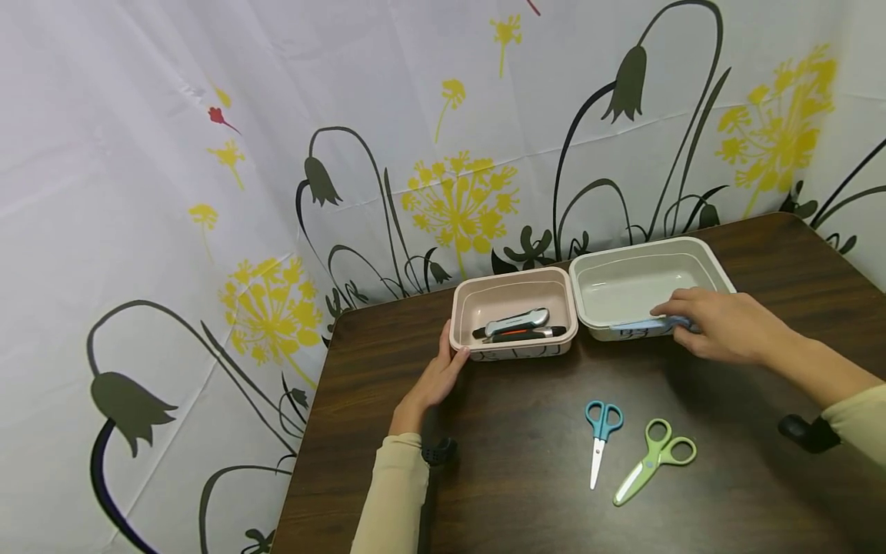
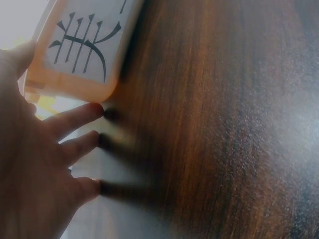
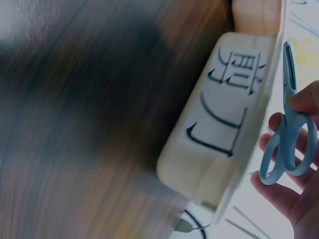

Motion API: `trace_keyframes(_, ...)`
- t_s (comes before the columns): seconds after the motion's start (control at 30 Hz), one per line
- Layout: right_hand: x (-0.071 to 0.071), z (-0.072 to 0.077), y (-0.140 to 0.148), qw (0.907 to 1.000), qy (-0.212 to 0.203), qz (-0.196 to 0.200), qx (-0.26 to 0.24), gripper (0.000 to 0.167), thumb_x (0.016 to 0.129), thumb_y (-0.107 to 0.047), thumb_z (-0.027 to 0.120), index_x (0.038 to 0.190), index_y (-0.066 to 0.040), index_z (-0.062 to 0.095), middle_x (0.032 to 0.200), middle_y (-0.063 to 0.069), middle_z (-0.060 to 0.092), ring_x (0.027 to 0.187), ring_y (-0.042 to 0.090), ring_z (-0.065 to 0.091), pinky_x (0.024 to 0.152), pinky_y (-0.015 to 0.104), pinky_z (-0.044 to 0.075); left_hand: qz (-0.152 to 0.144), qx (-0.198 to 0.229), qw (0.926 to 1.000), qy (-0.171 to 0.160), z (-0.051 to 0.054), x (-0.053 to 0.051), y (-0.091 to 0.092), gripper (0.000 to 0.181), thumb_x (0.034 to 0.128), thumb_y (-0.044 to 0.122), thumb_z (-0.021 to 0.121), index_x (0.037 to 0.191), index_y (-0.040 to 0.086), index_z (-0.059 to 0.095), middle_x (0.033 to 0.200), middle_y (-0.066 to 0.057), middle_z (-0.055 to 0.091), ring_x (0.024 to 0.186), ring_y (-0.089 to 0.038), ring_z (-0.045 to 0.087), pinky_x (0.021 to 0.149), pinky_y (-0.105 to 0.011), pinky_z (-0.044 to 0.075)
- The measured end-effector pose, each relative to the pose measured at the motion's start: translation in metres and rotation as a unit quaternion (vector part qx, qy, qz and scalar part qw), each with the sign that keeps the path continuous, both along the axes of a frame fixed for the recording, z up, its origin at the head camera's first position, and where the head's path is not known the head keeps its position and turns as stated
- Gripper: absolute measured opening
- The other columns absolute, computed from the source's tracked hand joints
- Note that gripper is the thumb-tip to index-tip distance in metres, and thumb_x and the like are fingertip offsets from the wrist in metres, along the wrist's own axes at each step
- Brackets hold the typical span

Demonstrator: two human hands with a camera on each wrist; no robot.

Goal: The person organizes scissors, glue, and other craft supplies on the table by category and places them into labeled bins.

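A patterned cloth (image 1: 388,100) hangs behind the grey box (image 1: 623,288) and reaches far to its left. The left hand (image 1: 436,377) is left of the grey box, at the outer end of the pink box (image 1: 508,296). Its thumb is at the pink box's near corner and its other fingers are spread apart, as the left wrist view shows; a dark strap (image 1: 439,452) is on the wrist below. The pink box stands just beside the grey box, on its left, with a labelled front. In it lie a silver cutter (image 1: 517,322) and, nearer the person, a black pen (image 1: 524,335).

In front of the grey box, well apart from it on the brown tabletop (image 1: 512,462), lie the teal scissors (image 1: 600,433), blades towards the person. Just right of them, also in front of the grey box, are the green scissors (image 1: 651,463), blades slanting nearer and leftward.

The blue scissors (image 3: 288,130) are at the grey box's near rim, above its two-character label (image 3: 222,102), tips pointing left. The right hand (image 1: 734,325), at the grey box's near right corner, pinches them between thumb and fingers; whether they touch the rim cannot be told.
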State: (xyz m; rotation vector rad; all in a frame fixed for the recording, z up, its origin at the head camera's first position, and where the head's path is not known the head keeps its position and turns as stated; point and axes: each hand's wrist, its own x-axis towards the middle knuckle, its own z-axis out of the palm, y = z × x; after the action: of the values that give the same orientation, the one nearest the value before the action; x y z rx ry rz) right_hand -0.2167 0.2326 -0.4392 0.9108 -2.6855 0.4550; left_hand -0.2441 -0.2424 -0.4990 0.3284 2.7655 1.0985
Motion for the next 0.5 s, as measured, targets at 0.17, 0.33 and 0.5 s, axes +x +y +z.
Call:
trace_keyframes(0.17,-0.01,-0.002,0.005,0.9992,-0.036,-0.009,-0.014,0.029,0.087,-0.011,0.064,0.114,-0.017,0.072,0.102,-0.005,0.063,0.073,0.01,0.049,0.055,0.032,0.039,0.001,0.0,1.0,-0.001,-0.001,0.0,0.0,0.073,0.1035,0.048,0.04,0.158,0.026,-0.002,0.153,-0.02,0.035,0.126,-0.041,0.048,0.105,-0.055,0.034)
trace_keyframes(0.33,-0.017,-0.003,0.008,0.9982,-0.054,-0.012,-0.021,0.03,0.091,-0.011,0.06,0.119,-0.014,0.07,0.109,0.002,0.065,0.082,0.016,0.055,0.064,0.042,0.046,0.0,0.0,1.0,0.002,-0.001,0.0,0.0,0.073,0.1036,0.047,0.041,0.158,0.023,-0.001,0.153,-0.02,0.034,0.125,-0.041,0.048,0.105,-0.055,0.034)
trace_keyframes(0.5,-0.023,-0.006,0.01,0.9973,-0.068,-0.014,-0.023,0.028,0.091,-0.008,0.059,0.116,-0.01,0.071,0.107,0.003,0.065,0.087,0.018,0.057,0.071,0.047,0.048,-0.001,0.001,1.0,-0.002,0.0,0.0,0.0,0.073,0.1034,0.049,0.04,0.158,0.028,-0.003,0.154,-0.019,0.033,0.127,-0.04,0.047,0.105,-0.054,0.033)
